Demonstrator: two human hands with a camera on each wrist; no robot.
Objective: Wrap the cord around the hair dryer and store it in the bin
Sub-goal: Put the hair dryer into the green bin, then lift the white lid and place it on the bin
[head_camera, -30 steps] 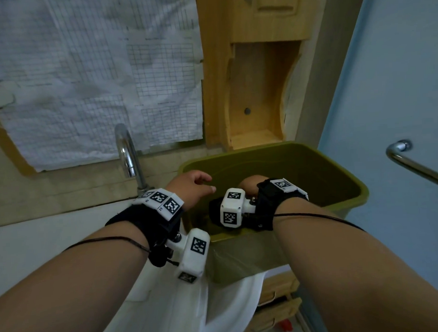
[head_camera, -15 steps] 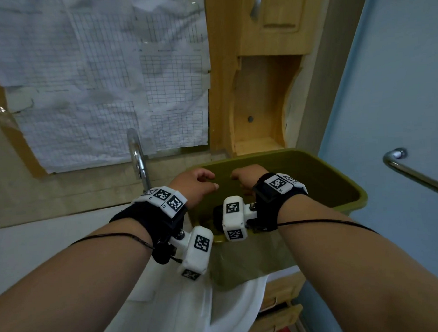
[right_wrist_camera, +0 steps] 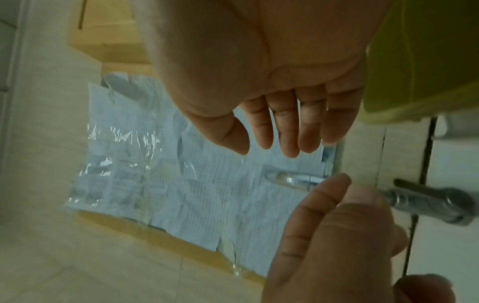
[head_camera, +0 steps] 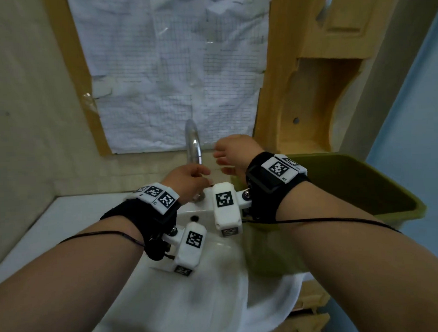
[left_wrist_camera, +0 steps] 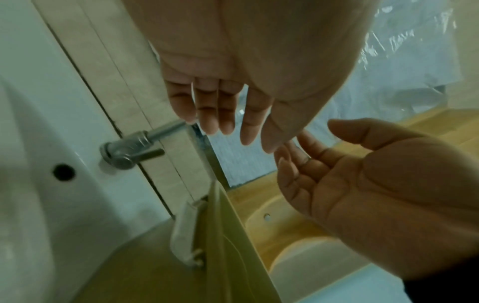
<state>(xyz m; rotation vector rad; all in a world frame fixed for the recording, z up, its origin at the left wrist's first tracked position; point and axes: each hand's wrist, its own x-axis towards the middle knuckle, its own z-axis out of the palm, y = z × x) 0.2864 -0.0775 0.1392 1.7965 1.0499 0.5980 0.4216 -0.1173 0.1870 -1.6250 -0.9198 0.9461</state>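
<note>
The olive-green bin (head_camera: 359,184) stands to the right of the sink; its edge also shows in the left wrist view (left_wrist_camera: 228,235). The hair dryer and its cord do not show in any view, and my right wrist hides part of the bin's inside. My left hand (head_camera: 191,179) hovers over the back of the sink by the faucet, its fingers (left_wrist_camera: 215,114) relaxed and empty. My right hand (head_camera: 231,152) is just right of it and a little higher, left of the bin, with loose fingers (right_wrist_camera: 285,131) holding nothing. The two hands nearly touch.
A chrome faucet (head_camera: 193,142) rises behind the white sink (head_camera: 213,286), just past my hands. Taped paper sheets (head_camera: 178,67) cover the mirror in its wooden frame (head_camera: 284,75). A white counter (head_camera: 72,217) lies to the left, wooden drawers (head_camera: 309,310) under the bin.
My right hand has come up out of the bin and moved left. My left hand left the bin's rim. Both are now over the sink by the faucet.
</note>
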